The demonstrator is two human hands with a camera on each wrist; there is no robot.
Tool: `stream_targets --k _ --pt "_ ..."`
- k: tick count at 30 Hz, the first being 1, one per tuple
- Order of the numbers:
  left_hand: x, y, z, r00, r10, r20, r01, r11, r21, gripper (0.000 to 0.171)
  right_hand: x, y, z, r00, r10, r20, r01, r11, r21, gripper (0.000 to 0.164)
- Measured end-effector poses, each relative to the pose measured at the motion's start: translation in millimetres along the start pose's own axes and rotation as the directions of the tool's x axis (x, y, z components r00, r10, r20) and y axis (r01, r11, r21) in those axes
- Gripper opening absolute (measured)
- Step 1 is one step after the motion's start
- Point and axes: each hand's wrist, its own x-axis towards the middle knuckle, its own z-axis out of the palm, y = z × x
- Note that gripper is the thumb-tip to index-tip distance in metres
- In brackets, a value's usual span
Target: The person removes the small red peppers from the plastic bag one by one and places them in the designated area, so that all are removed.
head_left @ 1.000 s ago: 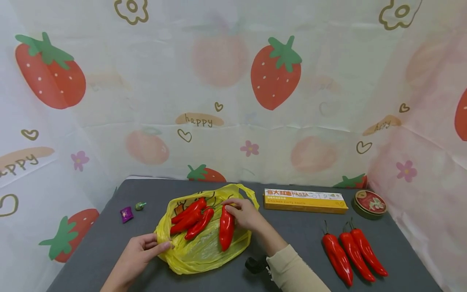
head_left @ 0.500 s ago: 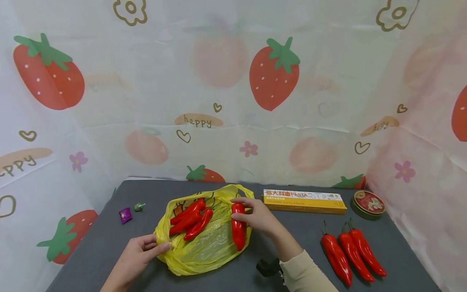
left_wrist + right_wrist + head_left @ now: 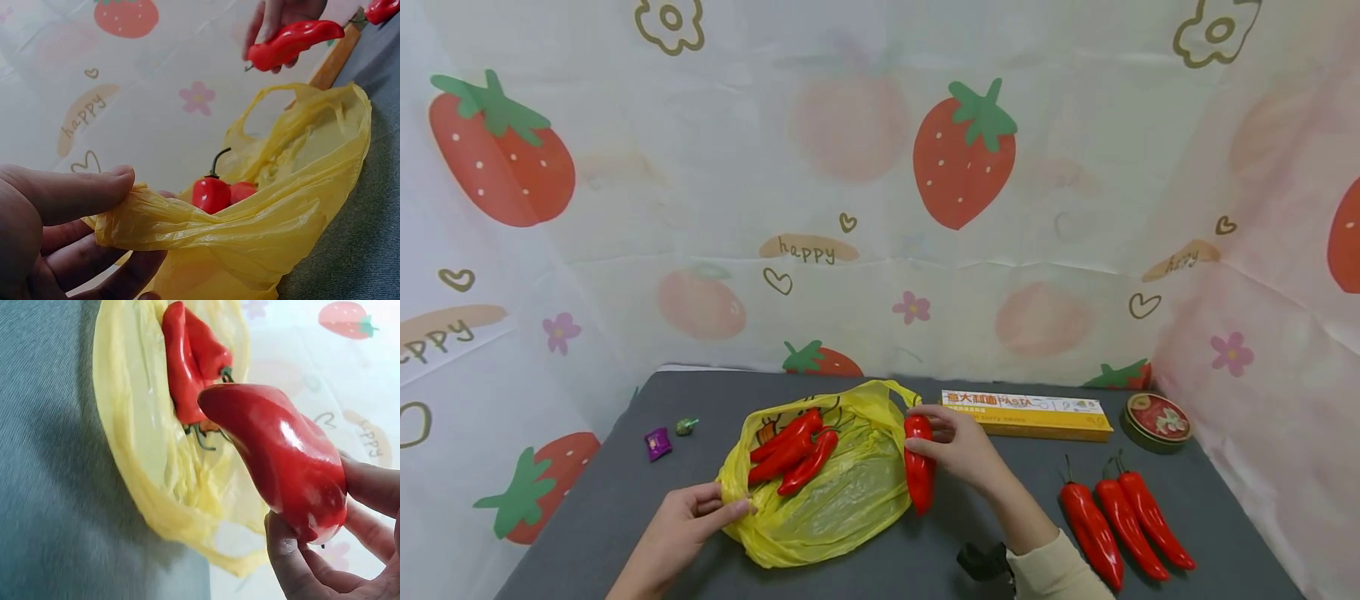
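My left hand (image 3: 688,523) pinches the left rim of a yellow plastic bag (image 3: 842,525) between thumb and fingers, and the left wrist view shows the film bunched there. Inside the bag, toward its left, lie several red chili peppers (image 3: 808,467). Another red chili pepper (image 3: 919,467) is gripped near its stem end by my right hand (image 3: 958,446), tip pointing down at the bag's right edge. In the right wrist view this held pepper (image 3: 284,456) is raised beside the bag mouth, its stem end between thumb and fingers.
Three more red peppers (image 3: 1123,525) lie at the right on the dark table (image 3: 1000,492). Behind them are a yellow pasta box (image 3: 1030,421) and a round tin (image 3: 1157,421). A purple wrapped candy (image 3: 658,443) and a small green item (image 3: 686,427) sit at the left.
My right hand has carried the pepper rightward, from over the bag's opening to its right edge. The left hand has stayed on the rim, and the peppers in the bag lie as before.
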Motion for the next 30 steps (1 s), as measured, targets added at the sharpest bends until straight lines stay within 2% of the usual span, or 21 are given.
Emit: stream_targets --k 5,14,23,30 --pt "0.2 0.0 1.0 1.000 0.002 0.001 -0.002 1.000 0.000 0.057 -7.1 9.0 -13.3 0.999 0.039 -0.019 -0.039 0.999 -0.025 0.050" --pt "-0.4 1.8 1.2 1.000 -0.006 -0.003 0.006 1.000 0.006 0.054 -23.4 16.8 -41.9 0.998 0.043 0.038 -0.043 0.999 0.002 0.056" --pt "-1.1 2.8 0.2 1.000 -0.011 -0.002 0.011 1.000 0.002 0.055 -38.1 23.7 -64.6 0.995 0.088 -0.042 -0.090 0.994 -0.055 0.060" --pt "-0.6 2.4 1.4 1.000 -0.016 -0.002 0.016 1.000 -0.001 0.059 -46.6 31.8 -78.1 0.989 0.125 -0.073 -0.134 0.982 -0.136 0.061"
